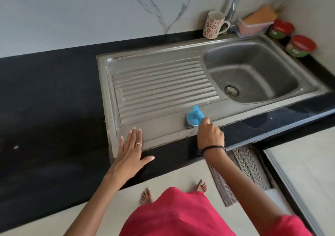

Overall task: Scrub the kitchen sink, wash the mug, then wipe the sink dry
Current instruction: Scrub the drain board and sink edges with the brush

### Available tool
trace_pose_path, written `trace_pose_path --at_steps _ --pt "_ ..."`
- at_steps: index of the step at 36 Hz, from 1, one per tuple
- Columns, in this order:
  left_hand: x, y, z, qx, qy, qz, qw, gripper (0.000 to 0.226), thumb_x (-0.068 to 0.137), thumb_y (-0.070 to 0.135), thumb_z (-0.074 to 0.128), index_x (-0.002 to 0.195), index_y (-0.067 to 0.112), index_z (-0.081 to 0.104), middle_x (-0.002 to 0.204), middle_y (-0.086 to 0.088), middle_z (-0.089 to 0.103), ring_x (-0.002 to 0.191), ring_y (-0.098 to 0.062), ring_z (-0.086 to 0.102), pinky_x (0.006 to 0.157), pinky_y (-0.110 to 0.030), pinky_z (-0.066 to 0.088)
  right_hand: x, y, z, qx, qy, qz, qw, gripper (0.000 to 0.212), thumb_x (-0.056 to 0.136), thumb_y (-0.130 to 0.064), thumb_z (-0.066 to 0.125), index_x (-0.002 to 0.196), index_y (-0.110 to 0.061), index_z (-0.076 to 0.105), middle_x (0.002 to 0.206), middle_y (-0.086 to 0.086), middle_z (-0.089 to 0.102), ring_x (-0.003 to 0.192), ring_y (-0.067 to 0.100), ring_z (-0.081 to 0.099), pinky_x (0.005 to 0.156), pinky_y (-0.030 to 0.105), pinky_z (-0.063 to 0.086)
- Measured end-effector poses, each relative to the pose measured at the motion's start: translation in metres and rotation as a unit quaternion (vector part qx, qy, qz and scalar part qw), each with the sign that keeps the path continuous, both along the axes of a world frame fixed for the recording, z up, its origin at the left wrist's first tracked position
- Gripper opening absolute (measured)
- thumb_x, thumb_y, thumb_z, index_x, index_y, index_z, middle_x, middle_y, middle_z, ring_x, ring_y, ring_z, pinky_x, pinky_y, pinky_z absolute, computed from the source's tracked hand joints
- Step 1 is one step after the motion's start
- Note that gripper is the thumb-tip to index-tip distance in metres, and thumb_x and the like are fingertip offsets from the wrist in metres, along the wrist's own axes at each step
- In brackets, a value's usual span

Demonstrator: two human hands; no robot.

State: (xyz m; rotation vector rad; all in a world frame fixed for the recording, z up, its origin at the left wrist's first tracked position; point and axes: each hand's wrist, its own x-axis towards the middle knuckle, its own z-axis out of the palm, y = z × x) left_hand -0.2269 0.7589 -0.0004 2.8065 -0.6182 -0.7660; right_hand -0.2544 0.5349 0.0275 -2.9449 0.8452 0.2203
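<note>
at the sink's front rim (163, 136), the right hand (210, 136) grips the blue scrubber (194, 116), the left hand (130, 148) rests flat with fingers straight, so scrubbing appears underway; the mug (213, 25) stands behind the sink, seemingly unwashed, with drying evidently outstanding.

Soft even daylight, faint shadows, mild glare on black counter (272, 116), wide-angle bowing at edges, slight softness

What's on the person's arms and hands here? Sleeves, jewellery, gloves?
No gloves; both hands and forearms are bare. The left hand wears a thin silver ring on one finger. The right hand has a dark thread band wound round the wrist. Sleeves do not reach the forearms; a red sleeve shows at the right upper arm, matching the red garment below.
</note>
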Motion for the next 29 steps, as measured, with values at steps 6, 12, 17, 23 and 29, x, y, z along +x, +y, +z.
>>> trace_pose_path --at_steps 6,12,17,23,29 --pt "0.001 -0.067 0.007 -0.010 0.006 -0.025 1.000 0.092 0.090 0.059 0.037 0.135 0.015 -0.032 0.150 -0.004 -0.032 0.138 -0.015 -0.028 0.106 -0.036 -0.022 0.005 -0.078 0.009 -0.018 -0.015 -0.069 0.997 0.024 0.100 -0.007 0.029 0.115 0.000 0.045 0.110 0.015 0.065 0.105 0.032 0.063 0.079 0.037 0.050" --pt "-0.001 -0.136 0.009 -0.010 0.007 -0.025 1.000 0.094 0.091 0.057 0.038 0.142 0.011 -0.026 0.152 -0.006 -0.027 0.137 -0.013 -0.028 0.109 -0.038 -0.021 -0.001 -0.051 0.001 0.039 0.026 0.070 0.996 0.030 0.100 -0.010 0.025 0.127 -0.004 0.038 0.111 0.008 0.064 0.103 0.026 0.065 0.078 0.033 0.051" --pt "-0.001 -0.180 0.008 -0.014 0.014 -0.010 1.000 0.096 0.090 0.058 0.040 0.143 0.012 -0.025 0.152 -0.004 -0.028 0.138 -0.012 -0.028 0.110 -0.037 -0.022 -0.006 -0.122 -0.001 0.022 0.020 0.060 0.998 0.026 0.102 -0.015 0.028 0.123 -0.007 0.041 0.108 0.008 0.066 0.100 0.028 0.066 0.076 0.034 0.052" --pt "0.001 -0.242 0.002 -0.018 0.022 -0.005 1.000 0.097 0.089 0.059 0.041 0.142 0.013 -0.027 0.152 -0.004 -0.029 0.138 -0.012 -0.028 0.109 -0.037 -0.022 -0.004 -0.268 0.004 -0.034 -0.006 -0.060 0.998 0.025 0.100 -0.015 0.033 0.118 -0.001 0.043 0.110 0.016 0.065 0.103 0.034 0.063 0.079 0.038 0.051" --pt "0.004 -0.292 0.007 -0.014 0.016 -0.026 0.999 0.098 0.089 0.059 0.042 0.142 0.012 -0.026 0.153 -0.004 -0.026 0.141 -0.014 -0.024 0.110 -0.038 -0.020 0.007 -0.254 0.001 0.042 -0.013 -0.068 0.997 0.022 0.095 -0.014 0.044 0.114 -0.003 0.049 0.099 0.010 0.069 0.092 0.025 0.069 0.070 0.032 0.053"
